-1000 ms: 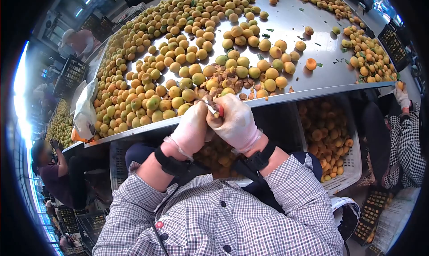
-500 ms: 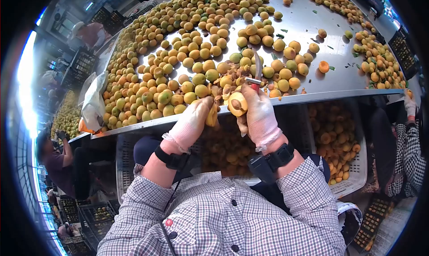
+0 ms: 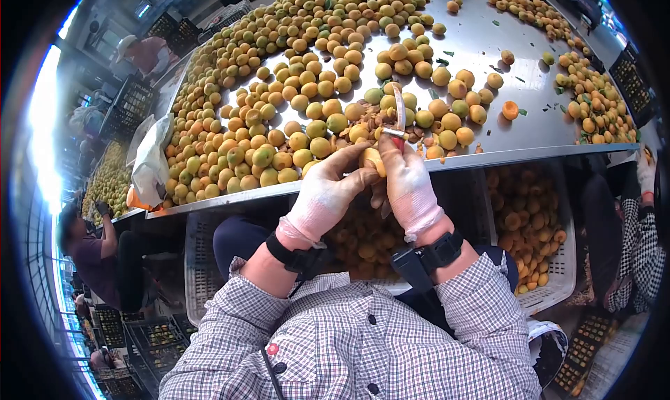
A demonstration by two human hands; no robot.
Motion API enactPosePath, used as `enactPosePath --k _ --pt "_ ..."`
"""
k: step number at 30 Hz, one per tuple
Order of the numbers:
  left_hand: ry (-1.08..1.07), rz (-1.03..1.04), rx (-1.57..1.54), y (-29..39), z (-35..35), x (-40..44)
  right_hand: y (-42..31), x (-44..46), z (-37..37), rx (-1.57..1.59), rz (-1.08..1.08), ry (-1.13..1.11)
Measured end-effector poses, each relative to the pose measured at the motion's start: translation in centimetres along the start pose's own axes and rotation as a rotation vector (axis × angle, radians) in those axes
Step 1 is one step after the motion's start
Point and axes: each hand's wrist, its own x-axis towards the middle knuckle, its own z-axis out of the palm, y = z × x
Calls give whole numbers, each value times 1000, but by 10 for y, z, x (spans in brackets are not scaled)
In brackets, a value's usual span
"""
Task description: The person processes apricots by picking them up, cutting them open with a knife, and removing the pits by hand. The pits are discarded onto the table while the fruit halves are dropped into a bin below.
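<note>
An orange-yellow apricot piece (image 3: 375,161) sits between my two gloved hands at the table's front edge. My left hand (image 3: 329,189) is closed, thumb and fingers pressed against that piece. In my closed right hand (image 3: 406,184) is a small knife (image 3: 400,110), its red handle by the thumb and its curved blade pointing up and away. The right fingers also touch the apricot piece from below, partly hidden. Just beyond the hands lies a heap of brown pits (image 3: 354,112) among whole apricots (image 3: 307,107).
A metal table (image 3: 488,44) carries many apricots. Below its edge are white crates; the right crate (image 3: 558,278) holds apricot halves. A white bag (image 3: 150,159) hangs at the left corner. Other people sit at left (image 3: 91,253) and right (image 3: 638,239).
My left hand has moved right to meet the right hand at the apricot piece. The pit that showed in the cut face is out of sight. The knife stays in my right hand.
</note>
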Motion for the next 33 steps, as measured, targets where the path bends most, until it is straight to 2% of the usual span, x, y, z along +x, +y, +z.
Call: enactPosePath --k 2,4,12,14,16,17,21,22,24,27,31,33 --pt "36 41 17 -4 1 1 3 -1 2 -22 -137 -20" --pt "74 81 35 -4 3 1 5 0 2 13 -136 -14" --pt "133 -19 -272 -3 15 0 13 8 4 202 -191 29" --pt "140 24 -191 -12 9 6 16 13 -5 -81 -399 98" --pt "148 65 -107 -14 3 7 11 14 -9 -2 -419 99" --pt "110 0 -174 -13 2 6 7 14 -12 77 -440 100" --pt "-18 -171 -299 -14 4 -1 -10 9 -18 475 -399 37" --pt "-72 -210 -326 -16 5 -2 -14 8 -14 524 -381 82" --pt "-93 -224 -280 -14 10 -6 -12 12 -19 597 -351 28" --pt "-228 -126 53 -21 8 -5 -12 15 -17 669 -309 81" --pt "-221 -208 -77 -17 17 -8 -11 14 -17 689 -324 109" --pt "-224 -250 -142 -19 19 -9 -13 13 -15 537 -313 184"
